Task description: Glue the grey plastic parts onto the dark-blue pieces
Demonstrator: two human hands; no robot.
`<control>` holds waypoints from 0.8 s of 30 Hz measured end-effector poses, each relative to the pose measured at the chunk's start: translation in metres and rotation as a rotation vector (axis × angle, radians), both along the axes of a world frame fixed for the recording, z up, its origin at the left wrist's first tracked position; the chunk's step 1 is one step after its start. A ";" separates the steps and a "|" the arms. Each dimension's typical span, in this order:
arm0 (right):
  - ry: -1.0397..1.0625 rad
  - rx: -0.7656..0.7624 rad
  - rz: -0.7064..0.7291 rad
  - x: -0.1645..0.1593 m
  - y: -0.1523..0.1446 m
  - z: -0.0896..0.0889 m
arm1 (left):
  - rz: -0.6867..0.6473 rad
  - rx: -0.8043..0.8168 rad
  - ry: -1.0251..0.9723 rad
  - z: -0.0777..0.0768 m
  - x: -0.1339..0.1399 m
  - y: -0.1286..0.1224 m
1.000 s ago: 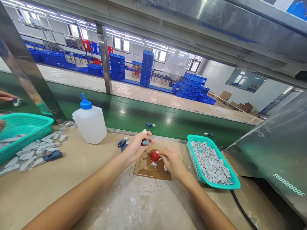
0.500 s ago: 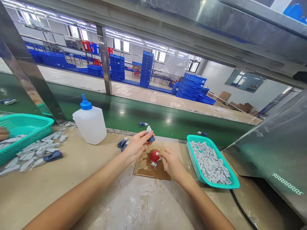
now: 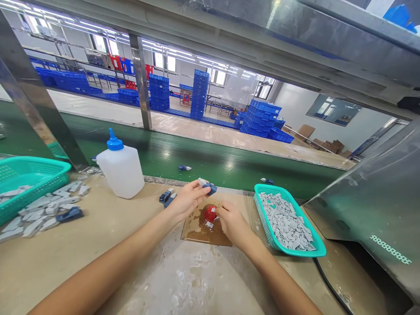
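Observation:
My left hand (image 3: 188,199) pinches a dark blue plastic part with a light grey piece (image 3: 210,188) at its end, held tilted above the board. A small light grey plastic piece (image 3: 213,210) is between the thumb and fingers of my right hand (image 3: 234,223), at the top of a red dome (image 3: 209,214). Whether the piece touches the dome I cannot tell. The dome stands on a wet brown board (image 3: 203,236), with another small grey piece (image 3: 209,225) at its front. More dark blue parts (image 3: 167,197) lie beside my left wrist.
At right stands a turquoise basket (image 3: 288,252) of small grey pieces. A white squeeze bottle (image 3: 121,173) with blue cap stands at left, near a heap of grey pieces (image 3: 42,210) and another turquoise basket (image 3: 36,164). Behind runs a green conveyor belt (image 3: 210,159) bearing blue-and-grey parts.
The part in my left hand has turned from upright to tilted sideways. Parts on the belt have shifted left. Another person's hand at the left basket has left view.

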State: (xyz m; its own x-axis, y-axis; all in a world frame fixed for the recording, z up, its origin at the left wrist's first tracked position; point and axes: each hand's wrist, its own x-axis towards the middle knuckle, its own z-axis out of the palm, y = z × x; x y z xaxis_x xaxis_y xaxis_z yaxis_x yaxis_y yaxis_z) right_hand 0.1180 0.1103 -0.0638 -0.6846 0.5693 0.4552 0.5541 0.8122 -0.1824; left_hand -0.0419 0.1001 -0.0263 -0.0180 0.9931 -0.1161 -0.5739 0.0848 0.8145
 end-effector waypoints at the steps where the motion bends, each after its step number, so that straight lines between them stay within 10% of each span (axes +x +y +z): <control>1: 0.009 0.020 0.002 0.000 0.000 0.000 | -0.009 -0.004 0.015 0.000 0.000 -0.001; 12: 0.467 -0.266 0.054 0.008 -0.007 0.044 | -0.092 0.029 0.313 0.003 0.000 -0.004; 24: 0.561 -0.268 -0.019 0.008 -0.002 0.038 | -0.228 0.023 0.261 0.001 0.002 -0.008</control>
State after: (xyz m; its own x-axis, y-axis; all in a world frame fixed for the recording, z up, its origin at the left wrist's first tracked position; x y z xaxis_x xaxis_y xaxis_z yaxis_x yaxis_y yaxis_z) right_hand 0.1260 0.1087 -0.0254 -0.3711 0.7233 0.5824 0.3292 0.6889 -0.6458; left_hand -0.0395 0.0926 -0.0254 0.1780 0.9774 -0.1144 -0.3146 0.1667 0.9345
